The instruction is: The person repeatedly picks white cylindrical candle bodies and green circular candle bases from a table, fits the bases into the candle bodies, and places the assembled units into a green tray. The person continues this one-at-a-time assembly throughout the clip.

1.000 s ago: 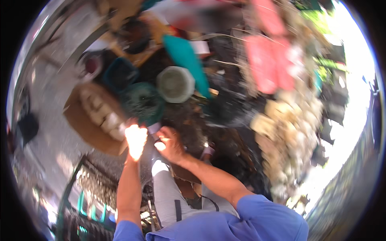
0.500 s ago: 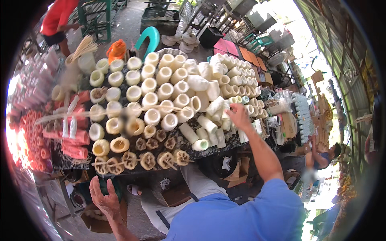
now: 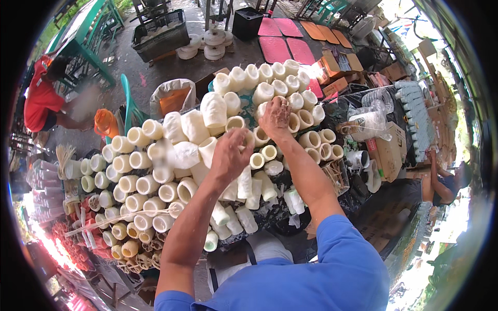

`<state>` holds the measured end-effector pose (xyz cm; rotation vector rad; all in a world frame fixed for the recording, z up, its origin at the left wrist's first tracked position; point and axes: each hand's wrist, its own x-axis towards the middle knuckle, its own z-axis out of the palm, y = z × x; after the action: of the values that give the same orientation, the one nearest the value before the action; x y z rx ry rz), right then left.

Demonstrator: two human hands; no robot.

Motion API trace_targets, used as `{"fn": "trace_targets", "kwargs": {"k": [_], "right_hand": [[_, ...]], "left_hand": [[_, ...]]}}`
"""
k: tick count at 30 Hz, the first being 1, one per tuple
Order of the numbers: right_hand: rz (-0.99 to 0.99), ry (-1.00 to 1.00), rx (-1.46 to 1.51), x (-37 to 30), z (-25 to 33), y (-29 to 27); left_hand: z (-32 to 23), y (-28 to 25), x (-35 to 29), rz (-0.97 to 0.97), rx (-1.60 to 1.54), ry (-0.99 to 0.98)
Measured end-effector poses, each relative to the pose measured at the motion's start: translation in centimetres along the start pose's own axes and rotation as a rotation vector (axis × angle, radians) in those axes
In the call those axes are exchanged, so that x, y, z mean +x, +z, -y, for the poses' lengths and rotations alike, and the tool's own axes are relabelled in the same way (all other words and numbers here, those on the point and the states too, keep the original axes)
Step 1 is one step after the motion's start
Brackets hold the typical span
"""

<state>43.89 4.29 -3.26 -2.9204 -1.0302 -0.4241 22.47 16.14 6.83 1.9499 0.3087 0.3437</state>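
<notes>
Cream, wax-like hollow cylinders (image 3: 147, 184) crowd the dark table in rows, many with their round openings showing. Over the middle of them, my left hand (image 3: 231, 151) has its fingers curled at a cream hollow cylinder (image 3: 249, 139). A little farther right, my right hand (image 3: 275, 115) is bent down over the rows, closed round a cylinder mostly hidden beneath the palm. Beside my left hand stand larger white, lumpy pieces (image 3: 213, 110). Several whitish cylinders (image 3: 246, 220) lie on their sides near the table's front edge.
Red-pink pieces (image 3: 96, 234) and a thin pale bundle of strands (image 3: 116, 222) are at the left. A green chair (image 3: 131, 106) and white sack (image 3: 171, 96) stand behind the table. One person in red (image 3: 42, 98) is far left; another (image 3: 448, 182) sits right.
My left hand has risen from below the front edge to the cylinders. The right hand has reached farther back, and the view has swung right.
</notes>
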Motion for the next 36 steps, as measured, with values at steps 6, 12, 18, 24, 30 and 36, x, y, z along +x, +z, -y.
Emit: {"fn": "trace_targets", "kwargs": {"k": [6,12,18,24,30,36], "right_hand": [[0.044,0.040,0.330,0.2,-2.0,-0.1],[0.170,0.101,0.595,7.0,-8.5,-0.2],[0.618,0.099,0.301,12.8,-4.8,-1.0],[0.537,0.032,0.180,12.4,-4.1,-0.3],[0.288,-0.315,0.102,10.6,-4.9,1.6],[0.087,-0.480,0.141,8.4,-4.4,2.2]], "left_hand": [[4.9,7.3,12.6,0.088,0.284,0.025],[5.6,12.0,17.6,0.426,0.298,-0.330],[7.3,13.9,17.1,0.220,0.310,-0.337],[6.6,11.9,16.2,0.024,0.196,-0.552],[2.4,8.5,14.9,-0.015,0.241,-0.497],[-1.5,4.5,11.2,-0.110,0.075,-0.406]]}}
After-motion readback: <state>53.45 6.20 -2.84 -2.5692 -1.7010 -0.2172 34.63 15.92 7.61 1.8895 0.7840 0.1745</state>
